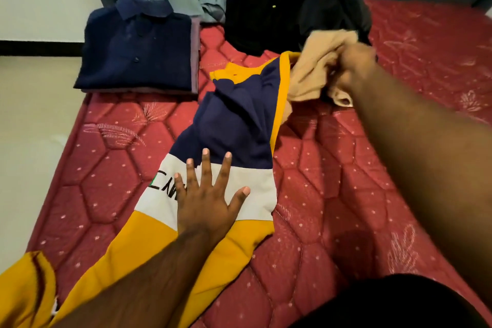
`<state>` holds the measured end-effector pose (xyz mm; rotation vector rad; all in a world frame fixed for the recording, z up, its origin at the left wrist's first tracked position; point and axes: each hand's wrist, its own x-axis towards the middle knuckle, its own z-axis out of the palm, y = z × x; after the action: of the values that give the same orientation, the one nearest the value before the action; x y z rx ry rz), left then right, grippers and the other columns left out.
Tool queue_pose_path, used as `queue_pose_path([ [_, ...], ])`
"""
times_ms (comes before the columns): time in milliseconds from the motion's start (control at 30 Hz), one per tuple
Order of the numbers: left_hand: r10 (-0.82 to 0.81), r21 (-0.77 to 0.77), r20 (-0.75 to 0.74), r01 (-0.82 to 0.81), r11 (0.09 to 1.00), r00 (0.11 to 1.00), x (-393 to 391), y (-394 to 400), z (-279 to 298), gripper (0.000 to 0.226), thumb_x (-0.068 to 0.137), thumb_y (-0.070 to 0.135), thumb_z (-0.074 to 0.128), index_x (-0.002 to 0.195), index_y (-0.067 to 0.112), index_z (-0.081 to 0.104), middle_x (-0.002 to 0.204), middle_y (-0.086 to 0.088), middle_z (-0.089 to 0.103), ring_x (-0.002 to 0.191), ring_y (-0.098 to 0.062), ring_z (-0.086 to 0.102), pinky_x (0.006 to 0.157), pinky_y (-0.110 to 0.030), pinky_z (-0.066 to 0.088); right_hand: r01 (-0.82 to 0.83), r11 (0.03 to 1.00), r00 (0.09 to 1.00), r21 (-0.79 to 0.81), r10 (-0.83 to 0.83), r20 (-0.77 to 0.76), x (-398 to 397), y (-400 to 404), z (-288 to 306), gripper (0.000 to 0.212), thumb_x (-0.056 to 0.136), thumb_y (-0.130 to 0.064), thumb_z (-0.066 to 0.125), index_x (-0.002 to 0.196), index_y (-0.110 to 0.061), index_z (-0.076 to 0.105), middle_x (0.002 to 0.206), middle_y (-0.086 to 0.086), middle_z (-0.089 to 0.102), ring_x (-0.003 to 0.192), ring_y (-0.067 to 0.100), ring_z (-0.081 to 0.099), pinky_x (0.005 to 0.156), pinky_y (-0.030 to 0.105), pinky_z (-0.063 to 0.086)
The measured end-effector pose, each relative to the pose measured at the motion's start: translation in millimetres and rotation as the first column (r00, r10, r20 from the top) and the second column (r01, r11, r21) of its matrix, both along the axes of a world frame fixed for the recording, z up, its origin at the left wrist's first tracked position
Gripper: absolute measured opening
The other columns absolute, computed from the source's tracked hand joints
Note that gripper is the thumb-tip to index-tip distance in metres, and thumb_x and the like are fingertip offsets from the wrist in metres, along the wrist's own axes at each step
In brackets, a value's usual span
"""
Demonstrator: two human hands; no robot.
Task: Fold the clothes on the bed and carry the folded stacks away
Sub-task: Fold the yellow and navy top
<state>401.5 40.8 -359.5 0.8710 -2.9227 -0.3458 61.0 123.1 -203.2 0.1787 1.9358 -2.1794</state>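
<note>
Your left hand [205, 205] pressed flat, fingers spread, on the colour-block shirt [234, 146]; its long axis ran up-right toward your right hand [354, 66], clutching tan cloth [314, 72].

Partial black letters on shirt [213, 168]; unreadable.

The scene is lit dimly and evenly, edges are bent by wide-angle distortion, and the right hand [354, 66] is motion-blurred.

mattress [346, 173] red quilted | shirt [226, 146] navy-white-yellow | cloth [314, 72] beige
</note>
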Motion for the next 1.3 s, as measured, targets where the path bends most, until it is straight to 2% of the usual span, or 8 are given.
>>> queue_pose_path([
  [167, -0.009, 0.047, 0.140, 0.003, 0.999, 0.990, -11, -3, 21, 0.071, 0.089, 0.076, 0.008, 0.153, 0.045, -0.001, 0.164, -0.002, -0.005, 0.149, -0.035, -0.007, 0.116, -0.058, 0.000, 0.084, 0.628, 0.959, 0.773, 0.160, -0.234, -43, 49, 29, 0.071, 0.089, -0.034, 0.053, 0.151, -0.015, 0.023, 0.159, 0.004, 0.018, 0.141, 0.023, 0.028, 0.111, 0.038, 0.033],
  [233, 0.028, 0.083, 0.125, -0.038, 0.996, 0.992, -19, -5, 37, 0.060, 0.095, 0.068, 0.020, 0.150, 0.045, 0.021, 0.163, -0.003, 0.006, 0.149, -0.033, 0.001, 0.115, -0.056, 0.010, 0.080, 0.490, 0.939, 0.868, 0.255, -0.231, -21, 50, 22, 0.076, 0.090, -0.038, 0.057, 0.151, -0.010, 0.021, 0.158, 0.010, 0.020, 0.137, 0.021, 0.031, 0.109, 0.031, 0.031],
  [400, 0.159, 0.167, -0.084, -0.143, 0.976, 0.984, -77, -40, 61, 0.031, 0.093, 0.045, 0.050, 0.118, 0.031, 0.062, 0.135, -0.005, 0.047, 0.122, -0.032, 0.045, 0.096, -0.044, 0.037, -0.090, 0.704, 0.918, 0.704, 0.332, -0.215, 67, 10, -57, 0.021, 0.088, -0.029, 0.063, 0.075, -0.012, 0.065, 0.083, 0.011, 0.065, 0.080, 0.023, 0.058, 0.066, 0.029, 0.040],
  [600, 0.355, 0.500, -0.212, -0.211, 0.840, 0.911, -139, -77, 62, 0.038, 0.087, 0.029, 0.052, 0.125, 0.024, 0.058, 0.122, -0.016, 0.059, 0.114, -0.041, 0.052, 0.095, -0.044, 0.041, -0.289, 0.798, 0.932, 0.529, 0.360, -0.033, 39, -12, -102, 0.059, 0.088, -0.061, 0.040, 0.129, -0.020, 0.051, 0.130, 0.011, 0.059, 0.116, 0.031, 0.056, 0.104, 0.049, 0.041],
  [833, 0.425, 0.380, -0.127, -0.351, 0.855, 0.897, -152, -64, 30, 0.062, 0.093, 0.040, 0.049, 0.150, 0.025, 0.029, 0.148, -0.006, 0.040, 0.133, -0.032, 0.035, 0.104, -0.048, 0.030, -0.071, 0.039, 0.520, 0.997, 0.854, 0.003, 22, 50, -132, 0.083, 0.084, -0.071, 0.023, 0.149, -0.019, 0.027, 0.150, 0.008, 0.039, 0.140, 0.027, 0.034, 0.111, 0.042, 0.025],
  [1100, 0.373, 0.277, -0.074, -0.340, 0.899, 0.925, -155, -60, 30, 0.064, 0.093, 0.050, 0.045, 0.150, 0.027, 0.029, 0.150, -0.004, 0.034, 0.133, -0.031, 0.033, 0.103, -0.047, 0.028, -0.097, -0.366, 0.718, 0.925, 0.619, 0.320, -71, 74, -94, 0.053, 0.086, -0.052, 0.036, 0.136, -0.034, 0.036, 0.137, 0.007, 0.052, 0.116, 0.030, 0.056, 0.096, 0.042, 0.045],
  [1233, 0.422, 0.376, -0.105, -0.357, 0.855, 0.900, -165, -65, 45, 0.042, 0.096, 0.041, 0.038, 0.135, 0.029, 0.049, 0.138, -0.010, 0.044, 0.127, -0.034, 0.039, 0.103, -0.048, 0.025, 0.089, -0.610, 0.934, 0.787, 0.326, 0.147, -58, 72, -62, 0.074, 0.086, -0.050, 0.055, 0.147, -0.021, 0.024, 0.151, 0.012, 0.027, 0.138, 0.040, 0.024, 0.107, 0.058, 0.027],
  [1300, 0.424, 0.414, -0.175, -0.324, 0.851, 0.889, -173, -70, 54, 0.037, 0.096, 0.035, 0.039, 0.127, 0.027, 0.057, 0.126, -0.012, 0.051, 0.119, -0.034, 0.047, 0.100, -0.047, 0.026, 0.156, -0.523, 0.909, 0.838, 0.407, 0.085, -45, 55, -56, 0.069, 0.089, -0.043, 0.054, 0.146, -0.017, 0.024, 0.151, 0.015, 0.026, 0.138, 0.041, 0.021, 0.109, 0.059, 0.022],
])
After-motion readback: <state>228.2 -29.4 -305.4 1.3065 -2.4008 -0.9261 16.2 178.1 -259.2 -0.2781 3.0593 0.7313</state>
